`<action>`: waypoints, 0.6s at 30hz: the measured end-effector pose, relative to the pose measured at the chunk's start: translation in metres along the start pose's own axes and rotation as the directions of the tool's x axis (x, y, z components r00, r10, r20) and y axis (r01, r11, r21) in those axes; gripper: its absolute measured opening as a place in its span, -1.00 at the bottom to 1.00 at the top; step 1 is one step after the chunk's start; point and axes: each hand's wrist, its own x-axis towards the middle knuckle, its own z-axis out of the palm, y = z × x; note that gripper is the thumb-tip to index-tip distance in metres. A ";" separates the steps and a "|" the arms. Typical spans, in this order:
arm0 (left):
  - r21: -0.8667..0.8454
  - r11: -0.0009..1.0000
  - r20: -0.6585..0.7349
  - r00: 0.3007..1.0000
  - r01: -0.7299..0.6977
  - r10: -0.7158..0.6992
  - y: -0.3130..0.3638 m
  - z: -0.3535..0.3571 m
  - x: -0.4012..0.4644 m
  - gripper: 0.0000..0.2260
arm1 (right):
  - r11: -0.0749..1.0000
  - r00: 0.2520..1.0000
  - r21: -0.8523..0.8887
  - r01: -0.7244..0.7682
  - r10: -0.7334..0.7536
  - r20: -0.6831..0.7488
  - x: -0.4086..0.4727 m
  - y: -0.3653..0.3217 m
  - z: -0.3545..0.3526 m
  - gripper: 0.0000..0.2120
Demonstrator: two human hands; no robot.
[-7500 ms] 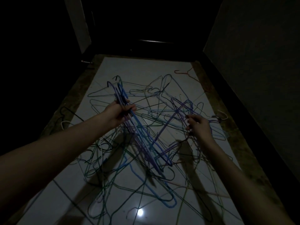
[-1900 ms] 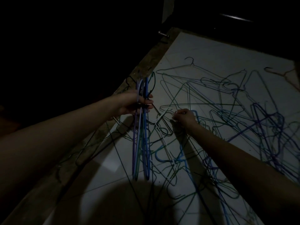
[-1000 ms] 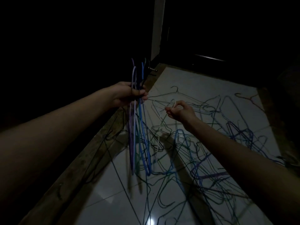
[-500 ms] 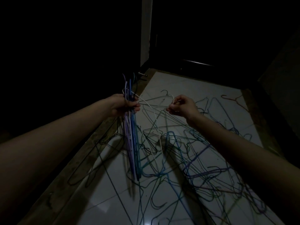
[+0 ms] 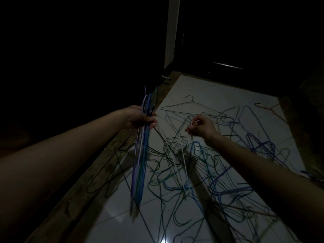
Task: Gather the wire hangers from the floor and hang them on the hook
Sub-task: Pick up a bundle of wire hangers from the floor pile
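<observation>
My left hand [image 5: 140, 118] grips a bunch of blue, purple and green wire hangers [image 5: 141, 165] near their hooks; the bunch hangs straight down above the floor's left edge. My right hand [image 5: 201, 128] pinches a white wire hanger [image 5: 184, 162] by its hook end, and the hanger dangles below the hand. A tangle of loose wire hangers [image 5: 228, 165] in blue, green, purple and dark colours covers the white tiled floor [image 5: 219, 95] beneath and to the right of both hands. No wall hook for hanging is visible.
A brownish hanger [image 5: 270, 111] lies apart at the far right of the floor. A dark border strip [image 5: 91, 176] runs along the floor's left side. A pale door frame [image 5: 171, 32] and a small metal door stop [image 5: 165, 78] stand at the far end. The surroundings are very dark.
My right hand has lifted the white hanger off the floor and carried it towards my left hand. Since half a second ago, the two hands have drawn slightly apart.
</observation>
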 end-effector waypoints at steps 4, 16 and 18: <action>0.026 1.000 0.016 1.000 -0.013 0.013 -0.006 -0.009 0.007 -0.82 | 1.000 1.000 -0.012 -0.006 0.006 -0.002 0.012 0.009 0.012 -0.70; -0.003 1.000 -0.033 0.999 0.015 -0.015 -0.023 -0.014 0.022 -0.82 | 1.000 0.989 0.012 -0.008 0.009 -0.144 0.032 0.015 0.024 -0.68; 0.002 1.000 -0.020 1.000 0.011 -0.011 -0.023 -0.014 0.022 -0.81 | 1.000 0.986 0.011 -0.003 0.004 -0.166 0.033 0.016 0.021 -0.68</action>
